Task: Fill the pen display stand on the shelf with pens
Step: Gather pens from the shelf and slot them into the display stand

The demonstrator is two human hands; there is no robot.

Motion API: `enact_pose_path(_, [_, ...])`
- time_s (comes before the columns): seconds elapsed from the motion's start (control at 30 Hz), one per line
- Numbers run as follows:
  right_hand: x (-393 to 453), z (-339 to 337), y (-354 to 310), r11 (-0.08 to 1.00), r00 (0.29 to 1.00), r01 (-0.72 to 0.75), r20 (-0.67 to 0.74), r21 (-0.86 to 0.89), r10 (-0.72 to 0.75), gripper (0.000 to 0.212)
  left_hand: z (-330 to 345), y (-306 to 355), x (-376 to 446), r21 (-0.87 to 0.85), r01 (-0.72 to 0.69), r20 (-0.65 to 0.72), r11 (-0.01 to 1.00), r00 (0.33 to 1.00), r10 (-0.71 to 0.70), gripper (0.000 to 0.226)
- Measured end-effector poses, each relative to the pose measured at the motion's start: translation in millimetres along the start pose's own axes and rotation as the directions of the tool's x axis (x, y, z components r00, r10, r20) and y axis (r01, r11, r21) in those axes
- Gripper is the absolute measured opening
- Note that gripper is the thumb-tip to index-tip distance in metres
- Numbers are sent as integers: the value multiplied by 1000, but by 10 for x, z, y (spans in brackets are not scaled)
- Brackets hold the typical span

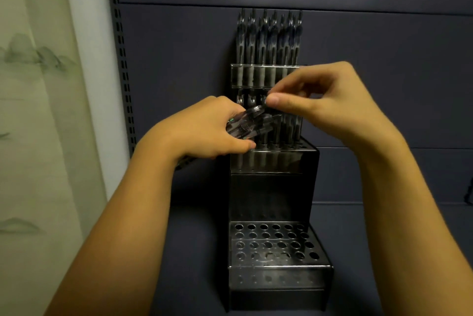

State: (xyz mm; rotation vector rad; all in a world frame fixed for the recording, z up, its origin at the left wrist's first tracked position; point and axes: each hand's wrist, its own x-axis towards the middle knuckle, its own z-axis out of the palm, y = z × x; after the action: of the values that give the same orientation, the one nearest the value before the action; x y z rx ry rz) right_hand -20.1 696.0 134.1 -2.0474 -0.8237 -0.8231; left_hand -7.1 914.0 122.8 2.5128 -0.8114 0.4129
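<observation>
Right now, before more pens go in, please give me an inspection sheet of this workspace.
Surface: dark shelf, stand on it.
Job's things: pen display stand; top tier holds pens; middle tier partly filled; bottom tier holes bare.
Clutter: nothing seen.
Grippers: left hand grips bundle of pens; right hand pinches at the bundle's tip.
Cables: nothing seen.
Surroundings: dark back panel, slotted upright, pale curtain.

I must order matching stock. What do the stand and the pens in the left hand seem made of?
Display stand: probably glossy dark plastic or acrylic, possibly metal; its perforated tier glints. Pens in the left hand: clear plastic barrels, seemingly; light passes through.
</observation>
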Motion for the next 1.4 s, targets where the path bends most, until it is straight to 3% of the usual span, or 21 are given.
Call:
enact_pose_path(0.2, [50,149,12,996,991,78,110,-43,-72,26,19,23,11,69,-18,-4,997,1000,19,18])
enact_pose_path(0.47, [129,149,130,962,974,223,59,-156,-217,12,28,-2,98,102,-13,-7,995,1000,14,17])
enact_pose_path(0.63, [130,-7,238,948,962,241,-76,-206,-261,11,-12,-68,97,68,24,-10,997,1000,-23,17])
enact_pose_path(0.8, [90,-127,309,988,988,154,-30,-1,-154,11,-36,-82,79,34,30,10,999,999,-30,23])
enact_pose_path(0.93, [95,-160,353,964,998,60,-26,259,-55,10,-54,-114,69,38,56,21,998,998,-57,23])
enact_pose_path(1.17, [115,-256,465,686,972,-32,-137,727,191,20,-120,-163,30,33,79,51,996,995,-81,25])
enact_pose_path(1.3, [108,-280,501,581,932,-50,-171,813,319,14,-126,-160,18,33,80,69,996,994,-82,23])
enact_pose_path(1.4, [105,-285,536,676,916,-57,-231,735,329,14,-116,-146,16,36,75,78,997,994,-77,23])
